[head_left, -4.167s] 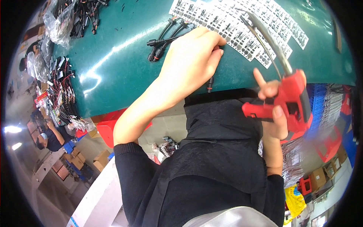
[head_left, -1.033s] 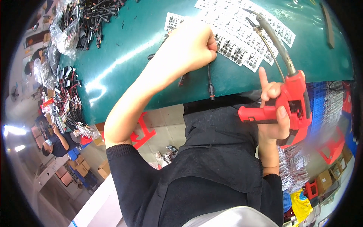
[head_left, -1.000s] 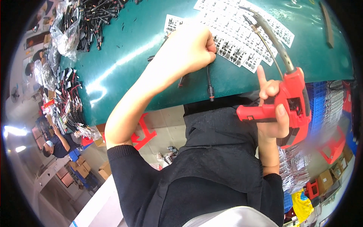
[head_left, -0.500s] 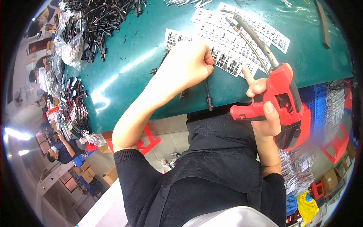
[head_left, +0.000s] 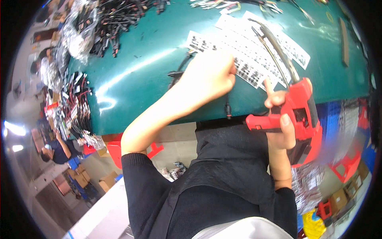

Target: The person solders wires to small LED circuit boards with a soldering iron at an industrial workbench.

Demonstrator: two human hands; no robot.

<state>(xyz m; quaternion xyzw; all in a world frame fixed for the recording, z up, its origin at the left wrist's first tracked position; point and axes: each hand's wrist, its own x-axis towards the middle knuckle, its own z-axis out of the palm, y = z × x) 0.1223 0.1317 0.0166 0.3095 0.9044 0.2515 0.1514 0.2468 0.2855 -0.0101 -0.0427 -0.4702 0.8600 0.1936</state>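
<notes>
My left hand (head_left: 209, 77) rests on the green table (head_left: 151, 63), fingers closed on a thin black cable (head_left: 227, 106) whose plug end hangs over the near edge. It lies against white sheets of small printed labels (head_left: 258, 51). My right hand (head_left: 280, 125) grips a red pistol-shaped tool (head_left: 300, 115) by its handle, just off the table's near edge. A grey strap (head_left: 278, 49) runs from the tool's nose out across the label sheets.
Heaps of black cables (head_left: 119, 24) and clear bags (head_left: 77, 38) crowd the far left of the table. More bundled cables (head_left: 73, 107) lie at the left edge. A brown strip (head_left: 345, 42) lies far right. Red stools (head_left: 119, 149) and cardboard boxes (head_left: 81, 179) stand on the floor.
The view has shifted so the table sits lower in frame. My left hand stays on the cable by the labels. My right hand has kept the red tool, now closer to the table's edge.
</notes>
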